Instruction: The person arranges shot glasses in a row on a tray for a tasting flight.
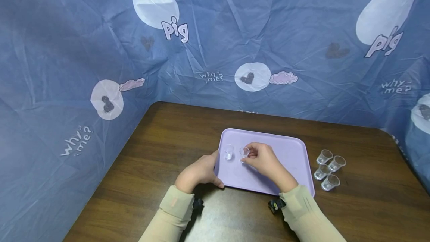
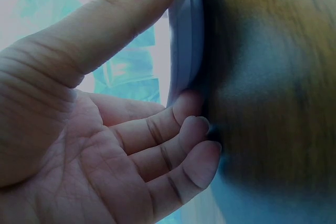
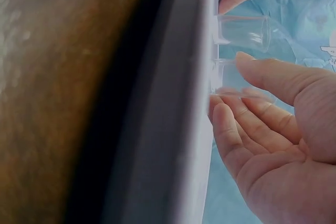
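A lilac tray (image 1: 279, 148) lies on the table. My left hand (image 1: 200, 171) holds its near left corner, with the thumb at the front edge and the fingers along the left side. In the left wrist view, the fingers are slightly bent against the tray's rim (image 2: 186, 35). My right hand (image 1: 265, 162) pinches a small clear plastic cup (image 1: 244, 153) between thumb and fingers, upright at the tray surface. Another clear cup (image 1: 228, 152) stands on the tray just left of it. The right wrist view shows the pinched cup (image 3: 228, 77) beside the other cup (image 3: 244, 32).
Several more clear cups (image 1: 330, 182) stand grouped on the brown wooden table (image 1: 161, 141), right of the tray. Blue printed cloth (image 1: 208, 48) hangs behind the table and along its left side.
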Demonstrator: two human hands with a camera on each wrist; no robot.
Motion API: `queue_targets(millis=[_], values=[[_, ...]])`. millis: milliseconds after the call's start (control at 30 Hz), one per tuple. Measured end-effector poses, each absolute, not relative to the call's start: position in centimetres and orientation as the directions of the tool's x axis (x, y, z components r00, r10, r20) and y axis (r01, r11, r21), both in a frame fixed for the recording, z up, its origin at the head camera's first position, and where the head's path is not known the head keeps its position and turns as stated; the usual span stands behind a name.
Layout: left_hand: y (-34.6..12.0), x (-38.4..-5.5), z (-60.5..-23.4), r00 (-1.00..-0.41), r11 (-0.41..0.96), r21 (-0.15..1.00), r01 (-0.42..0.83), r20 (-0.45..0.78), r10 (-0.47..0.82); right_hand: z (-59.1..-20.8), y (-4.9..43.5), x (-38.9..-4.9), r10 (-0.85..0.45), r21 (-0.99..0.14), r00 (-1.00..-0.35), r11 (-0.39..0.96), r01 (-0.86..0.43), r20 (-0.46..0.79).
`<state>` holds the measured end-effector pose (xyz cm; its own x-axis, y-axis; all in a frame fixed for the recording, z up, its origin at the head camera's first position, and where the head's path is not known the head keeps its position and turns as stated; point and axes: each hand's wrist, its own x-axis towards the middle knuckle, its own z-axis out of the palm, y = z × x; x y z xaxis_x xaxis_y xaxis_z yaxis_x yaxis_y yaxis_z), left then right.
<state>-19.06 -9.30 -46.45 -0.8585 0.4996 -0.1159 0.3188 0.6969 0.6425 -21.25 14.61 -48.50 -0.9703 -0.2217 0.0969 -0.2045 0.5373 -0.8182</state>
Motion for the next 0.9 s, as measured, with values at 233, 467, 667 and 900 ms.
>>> queue_targets(millis=[233,467,667,900], values=[[-9.3,-19.1,-46.5,-0.859,0.699,0.643,0.313,-0.122,0.496,-48.6,14.6,-21.2,-0.225,-0.832,-0.97,0.519,-0.198,0.091],[-9.3,-19.1,-46.6,-0.861,0.705,0.64,0.304,-0.132,0.491,-48.6,14.7,-21.3,-0.233,-0.834,-0.969,0.518,-0.191,0.077],[-9.3,-19.1,-46.6,-0.863,0.708,0.639,0.299,-0.136,0.487,-48.2,15.0,-21.2,-0.223,-0.832,-0.973,0.529,-0.168,0.054],[-9.3,-19.0,-46.5,-0.863,0.71,0.635,0.305,-0.131,0.487,-47.7,15.8,-20.8,-0.255,-0.843,-0.965,0.505,-0.183,0.057]])
